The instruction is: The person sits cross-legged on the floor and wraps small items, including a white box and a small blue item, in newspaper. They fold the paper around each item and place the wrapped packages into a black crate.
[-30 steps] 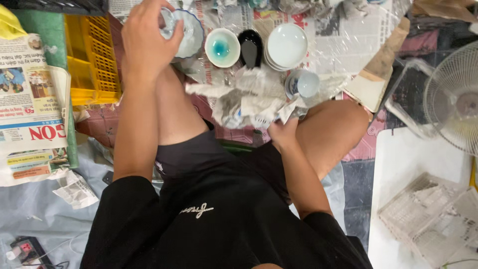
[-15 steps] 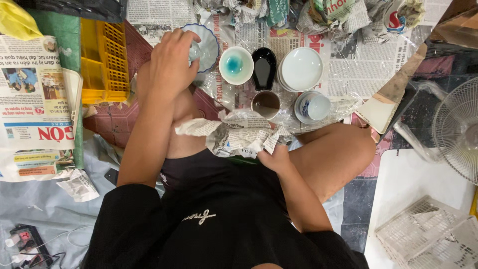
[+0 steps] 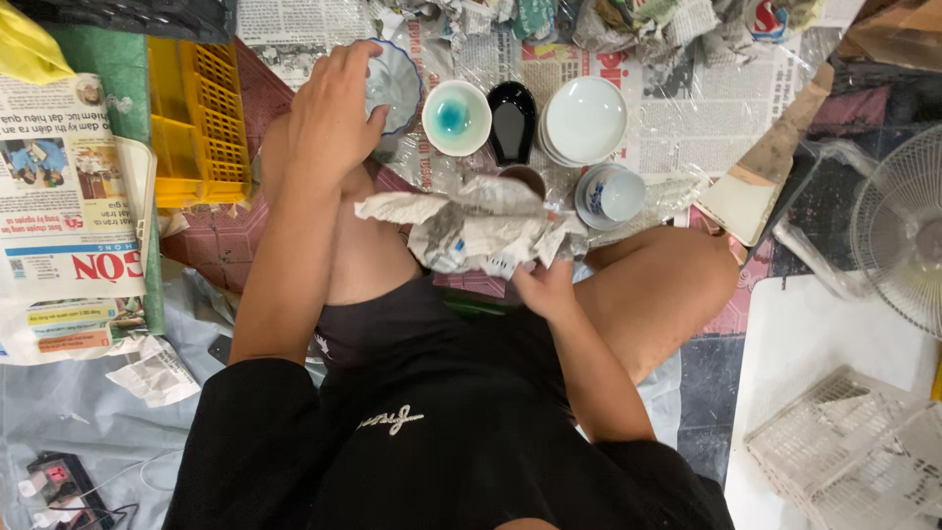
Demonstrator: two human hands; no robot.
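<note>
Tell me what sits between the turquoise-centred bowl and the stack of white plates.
In the head view, a glossy black dish stands between the turquoise-centred bowl and the stack of white plates, all three in a row on the newspaper-covered floor.

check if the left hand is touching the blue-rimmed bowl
Touching. The head view shows the left hand with its fingers wrapped over the rim of the blue-rimmed bowl, no gap between them.

On the floor I count five pieces of crockery plus one stack: one blue-rimmed bowl (image 3: pixel 397 83), one turquoise-centred bowl (image 3: pixel 456 118), one black dish (image 3: pixel 512 120), one stack of white plates (image 3: pixel 586 121), one brown cup (image 3: pixel 527 178), one blue-and-white cup (image 3: pixel 613 194). One crumpled newspaper wad (image 3: pixel 471 226), one yellow crate (image 3: pixel 191 123), one fan (image 3: pixel 903 231).
</note>
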